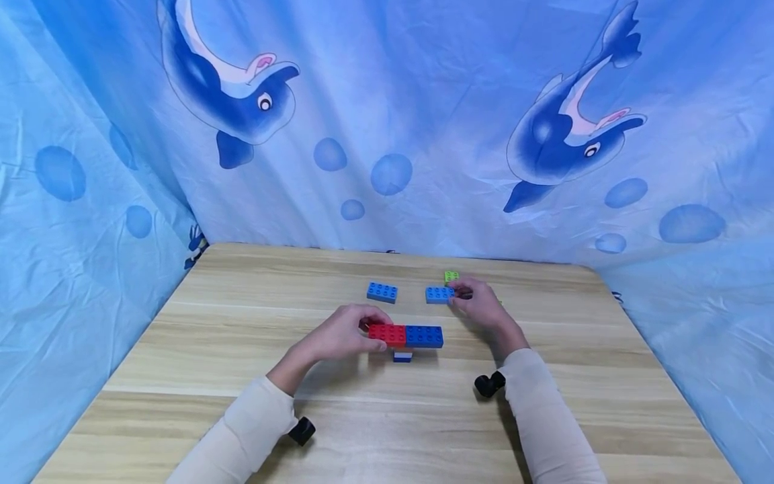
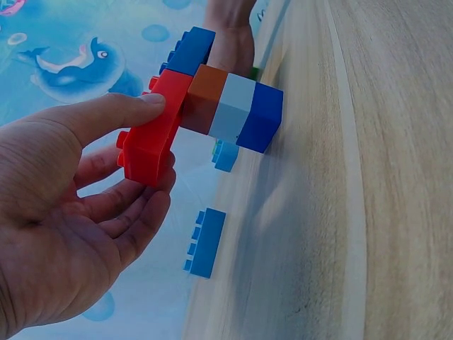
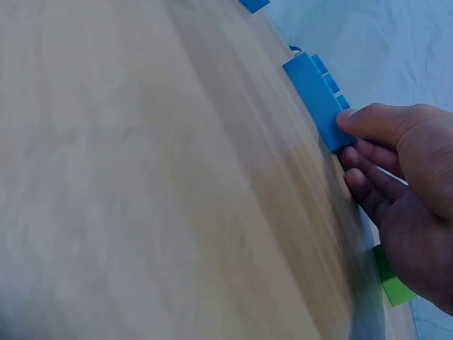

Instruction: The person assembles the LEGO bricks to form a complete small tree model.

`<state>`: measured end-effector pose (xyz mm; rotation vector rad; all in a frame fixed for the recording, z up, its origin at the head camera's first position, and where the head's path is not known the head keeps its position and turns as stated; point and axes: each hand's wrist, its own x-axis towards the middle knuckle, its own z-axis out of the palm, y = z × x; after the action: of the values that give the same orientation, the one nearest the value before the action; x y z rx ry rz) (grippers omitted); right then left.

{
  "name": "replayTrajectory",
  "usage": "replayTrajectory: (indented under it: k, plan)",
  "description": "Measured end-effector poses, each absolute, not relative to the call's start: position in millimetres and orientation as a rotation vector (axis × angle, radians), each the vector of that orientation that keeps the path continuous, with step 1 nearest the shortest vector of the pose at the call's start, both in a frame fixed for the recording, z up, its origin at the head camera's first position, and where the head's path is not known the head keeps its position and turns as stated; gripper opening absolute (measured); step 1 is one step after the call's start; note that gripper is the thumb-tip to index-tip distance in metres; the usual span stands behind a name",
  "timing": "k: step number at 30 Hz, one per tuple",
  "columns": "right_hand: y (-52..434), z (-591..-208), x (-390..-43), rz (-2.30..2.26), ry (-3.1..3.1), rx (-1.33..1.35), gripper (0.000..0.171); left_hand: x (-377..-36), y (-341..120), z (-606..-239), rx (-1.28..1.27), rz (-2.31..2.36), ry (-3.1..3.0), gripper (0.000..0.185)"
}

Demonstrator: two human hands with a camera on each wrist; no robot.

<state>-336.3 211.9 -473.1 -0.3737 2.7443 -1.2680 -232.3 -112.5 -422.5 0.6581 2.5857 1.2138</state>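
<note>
brick (image 1: 437, 296), light blue, juts left of right hand (image 1: 482, 306), end apparently pinched.

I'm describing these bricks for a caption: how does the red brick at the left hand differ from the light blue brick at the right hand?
Place: the red brick sits atop a small stack, end to end with a dark blue brick; the light blue brick is joined to no other.
Hand: the left hand grips the red brick; the right hand pinches the light blue brick's end.
Both are oblong, studs up.
</note>
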Motion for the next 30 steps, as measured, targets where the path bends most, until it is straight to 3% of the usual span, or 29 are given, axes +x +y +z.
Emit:
replayTrajectory:
  k: [16,30]
  plan:
    - [213,-473,-316,-1.265,2.761,-0.449,0.035,-232,-112,-423,0.678,1.226,2.588,0.030]
    - [194,-437,-279,-1.334,2.746,-0.606,0.034,-231,-111,-422,0.689,1.219,2.589,0.030]
